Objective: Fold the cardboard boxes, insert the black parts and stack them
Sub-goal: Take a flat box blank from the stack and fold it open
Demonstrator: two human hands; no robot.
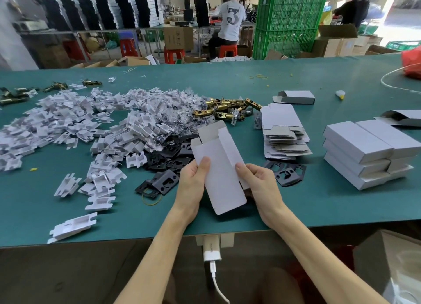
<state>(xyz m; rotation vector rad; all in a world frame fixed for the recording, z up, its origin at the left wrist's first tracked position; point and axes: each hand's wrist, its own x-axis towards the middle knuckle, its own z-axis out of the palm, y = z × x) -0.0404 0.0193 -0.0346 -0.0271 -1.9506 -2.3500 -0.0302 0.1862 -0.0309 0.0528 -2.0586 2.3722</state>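
A flat white cardboard box blank (219,167) is held above the green table (319,203), its open flaps pointing away from me. My left hand (193,180) grips its left edge with the thumb on top. My right hand (257,183) grips the right edge the same way. Black metal plates (164,160) lie in a heap just left of the blank, and two more black plates (284,173) lie to its right. A pile of flat blanks (283,133) sits right of centre. Folded white boxes (364,153) are stacked at the right.
A large heap of white plastic inserts (91,126) covers the left of the table. Brass latch parts (227,110) lie behind the blank. Two loose folded boxes (296,97) lie further back. A white charger (211,249) hangs at the table's front edge. People work in the background.
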